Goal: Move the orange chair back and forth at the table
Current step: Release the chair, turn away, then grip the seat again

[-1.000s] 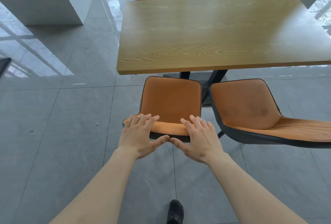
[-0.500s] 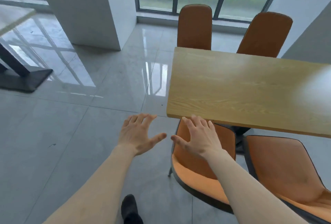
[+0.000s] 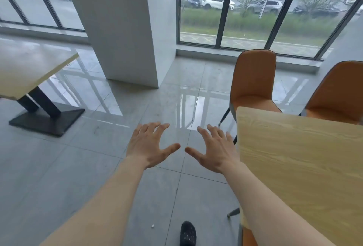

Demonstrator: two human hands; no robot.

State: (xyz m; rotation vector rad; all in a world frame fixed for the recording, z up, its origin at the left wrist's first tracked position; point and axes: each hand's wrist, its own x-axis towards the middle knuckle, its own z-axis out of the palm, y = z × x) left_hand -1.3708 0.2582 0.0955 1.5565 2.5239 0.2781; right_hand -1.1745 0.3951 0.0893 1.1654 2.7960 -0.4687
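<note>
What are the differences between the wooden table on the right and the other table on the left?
The wooden table has a warm yellow top with clear grain; the left table has a paler top with no clear grain. The wooden table has orange chairs at its far side; no chairs show at the left table. The left table's black base is visible; the wooden table's support is hidden. Both stand on the grey tiled floor.

We see a tabletop (image 3: 306, 159) of pale wood with plain grain and a matt finish on the right. The floor (image 3: 82, 167) is grey stone-like tile, glossy farther off where it mirrors the windows (image 3: 245, 9). Two far chairs (image 3: 253, 80) wear smooth orange upholstery, leather-like, with dark edging. The left table's base (image 3: 47, 118) looks like matt black metal. The pillar (image 3: 125, 29) is smooth matt white.
</note>
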